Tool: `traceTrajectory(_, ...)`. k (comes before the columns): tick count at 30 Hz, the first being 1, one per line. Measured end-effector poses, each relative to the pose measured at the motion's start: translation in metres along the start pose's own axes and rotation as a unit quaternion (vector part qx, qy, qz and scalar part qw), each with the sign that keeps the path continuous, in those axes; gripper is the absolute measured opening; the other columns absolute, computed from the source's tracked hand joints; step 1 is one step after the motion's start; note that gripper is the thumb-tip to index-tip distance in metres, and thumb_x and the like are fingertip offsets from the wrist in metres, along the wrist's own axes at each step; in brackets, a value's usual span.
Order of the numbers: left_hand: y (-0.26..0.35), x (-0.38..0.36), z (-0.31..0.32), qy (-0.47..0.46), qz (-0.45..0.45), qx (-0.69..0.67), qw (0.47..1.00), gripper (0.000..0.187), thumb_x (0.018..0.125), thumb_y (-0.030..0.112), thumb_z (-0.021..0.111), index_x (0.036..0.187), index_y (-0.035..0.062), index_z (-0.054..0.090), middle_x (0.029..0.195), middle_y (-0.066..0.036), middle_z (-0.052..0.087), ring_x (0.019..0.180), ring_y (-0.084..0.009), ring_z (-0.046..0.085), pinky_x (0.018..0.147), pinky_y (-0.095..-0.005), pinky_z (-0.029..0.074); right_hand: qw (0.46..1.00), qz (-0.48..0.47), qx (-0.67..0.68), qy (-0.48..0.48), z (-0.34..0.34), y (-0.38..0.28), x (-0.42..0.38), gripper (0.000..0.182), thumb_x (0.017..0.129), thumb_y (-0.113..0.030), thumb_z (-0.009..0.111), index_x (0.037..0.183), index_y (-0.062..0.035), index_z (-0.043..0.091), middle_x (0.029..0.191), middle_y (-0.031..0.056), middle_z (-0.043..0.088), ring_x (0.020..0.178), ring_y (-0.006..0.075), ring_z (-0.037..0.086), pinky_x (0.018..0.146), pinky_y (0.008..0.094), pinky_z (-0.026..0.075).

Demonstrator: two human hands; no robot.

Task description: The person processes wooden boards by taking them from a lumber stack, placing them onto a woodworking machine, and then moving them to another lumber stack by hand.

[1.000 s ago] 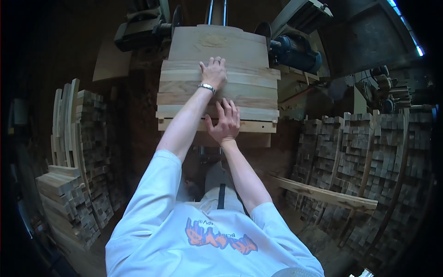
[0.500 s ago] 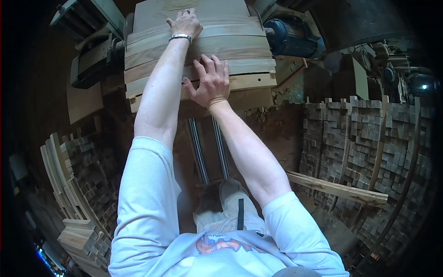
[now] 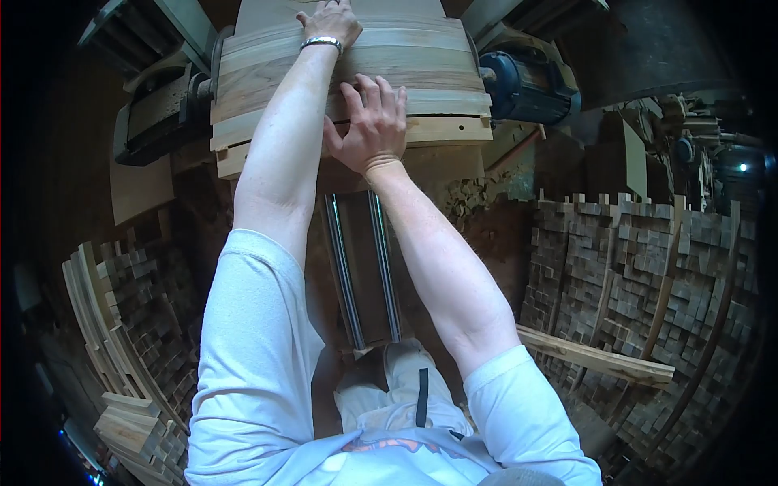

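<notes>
Several wooden boards (image 3: 421,57) lie side by side, edge to edge, on a sliding carriage between two motors. My left hand (image 3: 332,23), with a metal band at its wrist, rests on the far boards; its fingers are stretched forward and their tips reach the top edge of the view. Nearer to me, my right hand (image 3: 371,121) presses flat on the front boards, fingers spread and thumb out to the left. A pale wooden bar (image 3: 442,130) with a dark hole runs along the carriage's front edge, below the right fingers.
A blue motor (image 3: 531,87) stands right of the boards, a dark motor (image 3: 158,117) left. Two metal rails (image 3: 379,267) run toward my legs. Stacked wood blocks (image 3: 600,267) fill the right side; another stack (image 3: 138,283) stands left. A plank (image 3: 600,356) juts out low on the right.
The boards and carriage have slid forward, away from me, between the motors, with both hands on them. More of the rails shows. The view has shifted slightly.
</notes>
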State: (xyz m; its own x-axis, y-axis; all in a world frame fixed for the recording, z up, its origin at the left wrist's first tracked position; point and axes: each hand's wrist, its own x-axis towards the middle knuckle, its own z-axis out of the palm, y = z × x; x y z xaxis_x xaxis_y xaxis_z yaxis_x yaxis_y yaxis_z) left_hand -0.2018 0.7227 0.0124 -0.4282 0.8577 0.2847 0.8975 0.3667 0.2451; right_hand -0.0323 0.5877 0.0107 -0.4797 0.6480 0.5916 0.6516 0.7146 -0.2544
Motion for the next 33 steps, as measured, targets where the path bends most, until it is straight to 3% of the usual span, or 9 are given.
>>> traceTrajectory(5, 0.004, 0.024, -0.006, -0.014, -0.008, 0.000, 1.000, 0.039, 0.084, 0.015, 0.044, 0.122, 0.0061, 0.050, 0.124, -0.012, 0.056, 0.119, -0.0266, 0.049, 0.099, -0.0581, 0.034, 1.000, -0.002, -0.012, -0.006, 0.015, 0.009, 0.022, 0.056, 0.074, -0.049, 0.060, 0.115, -0.0103, 0.058, 0.124, 0.0115, 0.049, 0.122, 0.0330, 0.041, 0.106, 0.0602, 0.026)
traceTrajectory(9, -0.008, 0.051, 0.024, 0.059, -0.001, -0.029, 0.998, 0.035, 0.081, 0.015, 0.045, 0.115, 0.0093, 0.055, 0.119, -0.010, 0.059, 0.115, -0.0267, 0.052, 0.097, -0.0556, 0.036, 0.999, 0.000, -0.029, -0.030, 0.029, 0.014, 0.037, 0.059, 0.075, -0.051, 0.060, 0.118, -0.0109, 0.056, 0.128, 0.0110, 0.047, 0.126, 0.0319, 0.039, 0.109, 0.0583, 0.023)
traceTrajectory(11, -0.009, 0.062, 0.022, 0.042, -0.010, -0.011, 0.999, 0.032, 0.080, 0.016, 0.046, 0.110, 0.0096, 0.056, 0.116, -0.009, 0.060, 0.113, -0.0259, 0.053, 0.095, -0.0548, 0.038, 0.999, 0.000, -0.020, -0.033, 0.035, 0.014, 0.047, 0.060, 0.075, -0.051, 0.059, 0.119, -0.0112, 0.055, 0.129, 0.0107, 0.046, 0.127, 0.0313, 0.038, 0.110, 0.0579, 0.022)
traceTrajectory(15, -0.013, 0.082, 0.034, 0.069, 0.006, -0.007, 0.998, 0.032, 0.080, 0.017, 0.048, 0.109, 0.0087, 0.056, 0.116, -0.009, 0.059, 0.113, -0.0264, 0.052, 0.094, -0.0547, 0.038, 0.995, 0.019, -0.045, -0.084, 0.049, 0.021, 0.065, 0.071, 0.075, -0.053, 0.058, 0.130, -0.0100, 0.045, 0.136, 0.0122, 0.038, 0.133, 0.0317, 0.029, 0.113, 0.0550, 0.015)
traceTrajectory(20, -0.012, 0.085, 0.029, 0.014, 0.001, 0.038, 0.999, 0.046, 0.082, 0.018, 0.046, 0.126, 0.0051, 0.049, 0.130, -0.012, 0.050, 0.125, -0.0286, 0.044, 0.103, -0.0594, 0.031, 0.992, 0.022, -0.048, -0.114, 0.056, 0.024, 0.070, 0.082, 0.076, -0.055, 0.057, 0.138, -0.0066, 0.035, 0.142, 0.0158, 0.031, 0.137, 0.0338, 0.020, 0.114, 0.0521, 0.009)
traceTrajectory(21, -0.013, 0.081, 0.033, 0.048, -0.003, 0.013, 0.999, 0.045, 0.083, 0.019, 0.044, 0.125, 0.0045, 0.049, 0.130, -0.012, 0.050, 0.126, -0.0286, 0.043, 0.103, -0.0609, 0.031, 0.992, 0.024, -0.039, -0.118, 0.052, 0.022, 0.066, 0.083, 0.077, -0.057, 0.057, 0.138, -0.0061, 0.034, 0.143, 0.0164, 0.030, 0.138, 0.0341, 0.019, 0.114, 0.0518, 0.009)
traceTrajectory(26, -0.002, 0.020, 0.008, 0.052, 0.016, 0.029, 0.998, 0.038, 0.088, 0.018, 0.049, 0.121, 0.0017, 0.049, 0.122, -0.014, 0.055, 0.119, -0.0270, 0.050, 0.098, -0.0589, 0.038, 0.990, 0.041, -0.009, -0.134, 0.015, 0.004, 0.022, 0.086, 0.078, -0.061, 0.055, 0.140, -0.0051, 0.032, 0.145, 0.0177, 0.028, 0.138, 0.0350, 0.018, 0.114, 0.0516, 0.009)
traceTrajectory(28, 0.002, -0.016, 0.004, 0.039, 0.012, -0.014, 0.999, 0.033, 0.089, 0.027, 0.045, 0.117, 0.0113, 0.052, 0.123, -0.009, 0.054, 0.119, -0.0267, 0.048, 0.091, -0.0668, 0.031, 0.988, 0.040, -0.001, -0.151, -0.009, -0.004, -0.007, 0.086, 0.079, -0.061, 0.054, 0.140, -0.0042, 0.032, 0.146, 0.0181, 0.026, 0.138, 0.0356, 0.018, 0.114, 0.0516, 0.009)
traceTrajectory(33, 0.030, -0.133, -0.030, 0.023, 0.034, 0.002, 0.999, 0.031, 0.089, 0.028, 0.048, 0.115, 0.0104, 0.052, 0.123, -0.011, 0.051, 0.119, -0.0282, 0.044, 0.094, -0.0619, 0.030, 0.979, 0.062, 0.012, -0.192, -0.073, -0.032, -0.087, 0.091, 0.079, -0.060, 0.055, 0.142, -0.0001, 0.026, 0.149, 0.0186, 0.021, 0.140, 0.0347, 0.013, 0.114, 0.0511, 0.006)
